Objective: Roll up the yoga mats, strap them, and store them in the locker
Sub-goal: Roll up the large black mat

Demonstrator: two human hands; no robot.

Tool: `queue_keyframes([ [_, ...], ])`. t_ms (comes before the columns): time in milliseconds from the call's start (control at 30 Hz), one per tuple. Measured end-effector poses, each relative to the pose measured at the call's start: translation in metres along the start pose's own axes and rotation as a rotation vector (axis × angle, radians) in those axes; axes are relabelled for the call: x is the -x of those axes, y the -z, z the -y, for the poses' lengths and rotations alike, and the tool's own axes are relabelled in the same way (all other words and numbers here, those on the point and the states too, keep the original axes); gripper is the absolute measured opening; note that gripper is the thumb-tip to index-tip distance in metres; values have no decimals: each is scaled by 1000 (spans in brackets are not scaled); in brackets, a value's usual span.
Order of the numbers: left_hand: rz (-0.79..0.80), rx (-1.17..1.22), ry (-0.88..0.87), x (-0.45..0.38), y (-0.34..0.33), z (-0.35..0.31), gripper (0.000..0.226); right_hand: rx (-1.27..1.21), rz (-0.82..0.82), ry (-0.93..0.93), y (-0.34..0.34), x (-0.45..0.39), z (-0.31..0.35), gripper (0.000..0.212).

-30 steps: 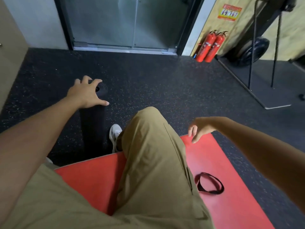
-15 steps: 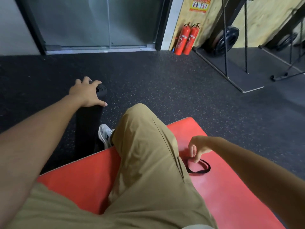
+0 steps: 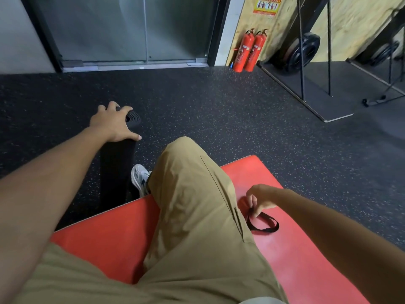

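Observation:
A rolled black yoga mat (image 3: 116, 170) lies on the dark floor, its spiral end facing away from me. My left hand (image 3: 110, 123) grips the roll near that far end, fingers curled over the top and thumb along its side. A red mat (image 3: 306, 260) lies flat under my bent leg. On it, right of my thigh, lies a black strap loop (image 3: 266, 224). My right hand (image 3: 259, 199) pinches the strap's near end with fingertips and thumb.
Two red fire extinguishers (image 3: 249, 51) stand against the far wall beside a glass door (image 3: 131, 31). A metal rack frame (image 3: 315, 69) with weight plates occupies the far right. My white shoe (image 3: 139, 177) rests next to the black roll.
My right hand came down from above the red mat to the strap and now pinches it. My left hand stayed on the black roll. The view swung to the right.

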State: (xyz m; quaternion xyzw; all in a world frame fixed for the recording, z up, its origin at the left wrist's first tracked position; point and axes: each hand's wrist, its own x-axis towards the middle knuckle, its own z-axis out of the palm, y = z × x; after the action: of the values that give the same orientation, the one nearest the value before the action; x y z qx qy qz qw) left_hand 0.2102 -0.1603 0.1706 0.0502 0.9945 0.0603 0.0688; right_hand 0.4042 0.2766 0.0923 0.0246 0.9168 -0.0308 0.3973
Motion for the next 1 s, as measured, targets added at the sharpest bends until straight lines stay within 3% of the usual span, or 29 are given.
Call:
queue_keyframes([
  [267,-14,10,4,-1,-1,6,112,-104,-99,-82,24,-7,5,25],
  [533,-26,15,23,3,0,14,111,-709,-175,-113,52,-25,12,40],
  [633,-26,20,39,5,1,19,111,-923,-142,-146,61,-26,23,35],
  [700,-34,24,54,7,2,23,111,-1074,-92,-103,69,-22,35,30],
  [800,-41,21,69,8,3,28,112,-1323,-84,3,81,-17,52,38],
  [900,-47,26,76,9,3,33,111,-1519,-85,198,94,-17,73,24],
  [1000,-54,36,85,11,4,39,111,-1710,-93,354,106,-20,91,29],
])
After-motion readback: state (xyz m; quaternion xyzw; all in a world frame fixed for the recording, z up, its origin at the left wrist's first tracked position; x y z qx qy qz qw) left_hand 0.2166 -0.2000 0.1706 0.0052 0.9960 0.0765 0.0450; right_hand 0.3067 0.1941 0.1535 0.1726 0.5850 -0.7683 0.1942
